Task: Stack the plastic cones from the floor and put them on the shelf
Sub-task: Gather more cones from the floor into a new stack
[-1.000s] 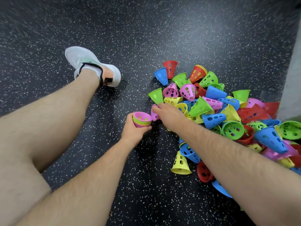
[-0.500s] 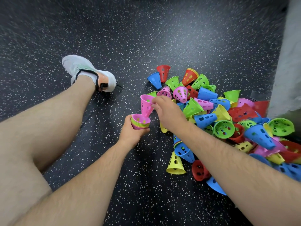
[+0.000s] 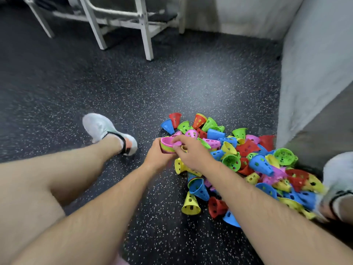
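Cones (image 3: 257, 161) glossy perforated plastic; floor (image 3: 191, 88) matt speckled rubber; frame (image 3: 145, 25) white-painted metal.

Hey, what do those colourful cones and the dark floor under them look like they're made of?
The cones look like thin moulded plastic: bright solid colours, a slight sheen, and holes cut through the walls. The floor is probably rubber gym flooring, matt black with pale speckles, though sight alone can't confirm that.

Blurry right shoe (image 3: 339, 175) (edge-cropped)
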Demonstrator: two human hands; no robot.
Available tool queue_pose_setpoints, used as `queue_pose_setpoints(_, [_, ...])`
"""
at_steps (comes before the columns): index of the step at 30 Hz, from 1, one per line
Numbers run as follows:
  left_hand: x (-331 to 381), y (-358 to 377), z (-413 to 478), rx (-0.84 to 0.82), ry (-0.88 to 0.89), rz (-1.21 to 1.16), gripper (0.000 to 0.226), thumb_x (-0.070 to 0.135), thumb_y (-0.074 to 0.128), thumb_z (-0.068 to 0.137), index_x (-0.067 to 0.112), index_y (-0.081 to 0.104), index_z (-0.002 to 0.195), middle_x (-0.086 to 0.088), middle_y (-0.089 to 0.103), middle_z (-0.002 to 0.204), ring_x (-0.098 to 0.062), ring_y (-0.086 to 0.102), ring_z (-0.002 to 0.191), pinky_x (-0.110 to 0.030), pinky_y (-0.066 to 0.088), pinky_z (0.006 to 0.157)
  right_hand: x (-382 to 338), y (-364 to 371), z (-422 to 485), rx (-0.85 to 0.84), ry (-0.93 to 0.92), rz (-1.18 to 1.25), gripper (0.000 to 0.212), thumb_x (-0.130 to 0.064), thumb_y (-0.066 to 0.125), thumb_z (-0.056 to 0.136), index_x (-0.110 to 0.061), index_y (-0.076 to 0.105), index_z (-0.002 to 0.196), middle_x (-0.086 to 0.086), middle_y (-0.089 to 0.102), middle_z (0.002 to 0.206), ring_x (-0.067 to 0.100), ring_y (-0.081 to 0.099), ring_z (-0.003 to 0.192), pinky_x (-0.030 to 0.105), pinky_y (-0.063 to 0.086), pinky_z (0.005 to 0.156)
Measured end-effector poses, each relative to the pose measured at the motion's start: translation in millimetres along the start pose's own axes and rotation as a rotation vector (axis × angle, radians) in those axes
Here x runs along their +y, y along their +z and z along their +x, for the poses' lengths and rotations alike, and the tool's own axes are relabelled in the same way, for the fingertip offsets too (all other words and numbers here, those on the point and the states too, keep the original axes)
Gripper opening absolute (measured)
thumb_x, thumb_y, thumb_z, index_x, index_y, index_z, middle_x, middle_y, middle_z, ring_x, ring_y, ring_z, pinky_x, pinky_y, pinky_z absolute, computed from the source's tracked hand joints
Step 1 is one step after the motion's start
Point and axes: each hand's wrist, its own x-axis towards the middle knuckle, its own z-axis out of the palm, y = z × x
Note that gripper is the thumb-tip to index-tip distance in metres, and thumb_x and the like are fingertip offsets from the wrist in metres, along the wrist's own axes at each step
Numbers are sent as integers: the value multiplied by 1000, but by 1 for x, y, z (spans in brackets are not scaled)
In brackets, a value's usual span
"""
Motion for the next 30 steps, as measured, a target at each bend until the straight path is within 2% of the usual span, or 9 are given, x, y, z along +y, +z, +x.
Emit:
queue_pose_setpoints(2, [11,-2,3,-25,-1,13,37,21,86,68,23,64,97,3,71,68,-9,61,53,-31,50,53,-7,-7,-1,-11,9,-21,23,-25,57,97,-23,63,119,-10,62,117,2,49,103,22,40,94])
queue_pose_setpoints(5, [11,-9,20,-33,-61,27,65,33,77,55,2,60,110,-13,67,70,-21,61,50,-33,48,48,-10,-6,9,-32,52,-15,22,-27,58,97,-28,60,118,-14,57,112,3,49,100,24,41,91])
queue_pose_setpoints(7, [6,-14,31,-51,-78,55,55,31,73,55,-5,60,94,-8,61,57,-23,55,48,-33,44,46,-7,3,21,-55,68,-25,24,-26,57,95,-30,58,118,-12,58,112,8,52,96,26,41,86])
queue_pose_setpoints(10, [-8,-24,44,-13,-118,85,34,19,83,64,9,58,84,-9,62,63,-20,54,49,-30,43,46,3,25,45,-102,141,-20,35,-23,54,93,-30,52,126,-5,62,119,15,59,104,32,47,92])
queue_pose_setpoints(13, [-41,-33,59,61,-199,80,50,10,84,63,15,50,100,-14,65,80,-18,55,55,-26,41,46,27,49,71,-124,189,-43,41,-19,50,94,-26,48,134,1,60,129,22,56,118,42,46,102])
queue_pose_setpoints(17, [-82,-38,79,138,-338,98,60,12,84,70,20,44,114,-8,64,96,-24,60,66,-32,47,55,64,79,112,-179,159,-279,45,-8,48,95,-16,50,139,8,59,128,28,54,119,38,46,98])
queue_pose_setpoints(22, [-116,-35,97,181,-396,77,62,17,84,68,22,46,116,-6,64,100,-25,65,78,-42,58,66,94,112,155,-318,3,-648,61,-12,57,91,-22,37,148,10,42,143,30,38,129,37,36,103])
queue_pose_setpoints(26, [-126,-37,110,188,-437,55,58,11,83,73,21,47,117,-4,64,94,-21,61,71,-34,52,59,110,128,176,-359,-52,-745,43,-14,58,92,-20,47,133,9,54,123,28,47,112,33,37,90])
queue_pose_setpoints(30, [-124,-42,128,187,-436,62,52,8,81,75,19,48,114,-5,65,86,-18,57,61,-24,45,49,119,118,190,-150,-34,-499,22,-18,53,98,-14,56,120,10,61,109,33,54,104,42,44,84])
